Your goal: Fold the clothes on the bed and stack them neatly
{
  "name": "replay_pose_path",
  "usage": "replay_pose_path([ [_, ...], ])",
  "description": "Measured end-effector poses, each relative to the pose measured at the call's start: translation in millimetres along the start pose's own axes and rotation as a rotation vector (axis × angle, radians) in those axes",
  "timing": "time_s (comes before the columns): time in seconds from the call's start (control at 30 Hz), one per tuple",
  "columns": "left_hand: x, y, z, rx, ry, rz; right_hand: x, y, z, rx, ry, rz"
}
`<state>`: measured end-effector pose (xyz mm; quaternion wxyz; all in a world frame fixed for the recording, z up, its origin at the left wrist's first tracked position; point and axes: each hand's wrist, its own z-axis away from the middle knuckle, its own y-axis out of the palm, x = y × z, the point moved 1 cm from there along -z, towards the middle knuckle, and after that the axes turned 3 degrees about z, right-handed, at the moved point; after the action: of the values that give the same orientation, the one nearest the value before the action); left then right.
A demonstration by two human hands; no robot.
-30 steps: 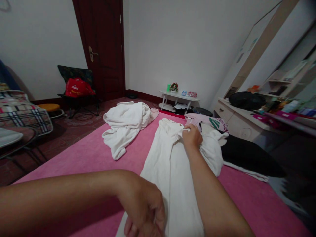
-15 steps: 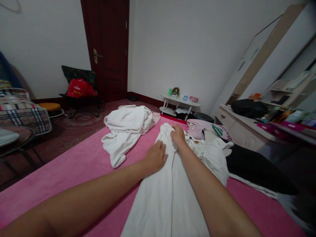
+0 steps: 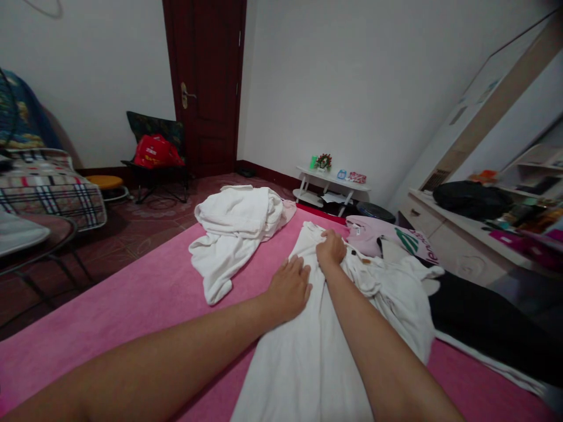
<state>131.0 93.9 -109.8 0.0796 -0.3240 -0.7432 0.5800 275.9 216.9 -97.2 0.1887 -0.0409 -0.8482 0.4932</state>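
Note:
A long white garment (image 3: 303, 363) stretches toward me over the pink bed cover (image 3: 145, 293), with a seam down its length. My left hand (image 3: 291, 287) lies flat on its left edge, fingers stretched out. My right hand (image 3: 332, 249) is closed on the cloth near the far end, its fingertips partly hidden. To the right of that hand the garment is bunched up, with a few dark and brown buttons (image 3: 366, 261) showing. A crumpled white piece of clothing (image 3: 237, 220) lies apart, farther left on the bed.
A pink printed shirt (image 3: 365, 234) and black clothing (image 3: 488, 322) lie at the right. Beyond the bed stands a small white table (image 3: 334, 179). A chair with a red bag (image 3: 156, 152) is by the door (image 3: 211, 88); a dresser (image 3: 435, 220) is at right.
The whole view has shifted, so the scene sits farther right in the picture. Both hands stay at nearly the same places on the white garment.

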Motion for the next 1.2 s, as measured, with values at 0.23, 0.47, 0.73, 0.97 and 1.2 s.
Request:
replay_pose_path([
  [0.23,-3,-1.2,1,-0.024,0.092,-0.060,13,10,-13,0.306,-0.509,0.245],
  [0.47,0,1.6,2,0.056,0.135,-0.058,0,22,-32,0.511,-0.325,0.332],
  [0.73,2,4.5,2,0.109,0.144,-0.087,-17,-19,24,0.460,-0.497,0.421],
  [0.97,-13,0.9,18,0.136,0.131,-0.125,-53,-55,77,-0.016,-0.735,0.331],
  [1.2,-45,-3.5,45,0.139,0.197,-0.061,-63,-65,82,-0.195,-0.667,0.064],
])
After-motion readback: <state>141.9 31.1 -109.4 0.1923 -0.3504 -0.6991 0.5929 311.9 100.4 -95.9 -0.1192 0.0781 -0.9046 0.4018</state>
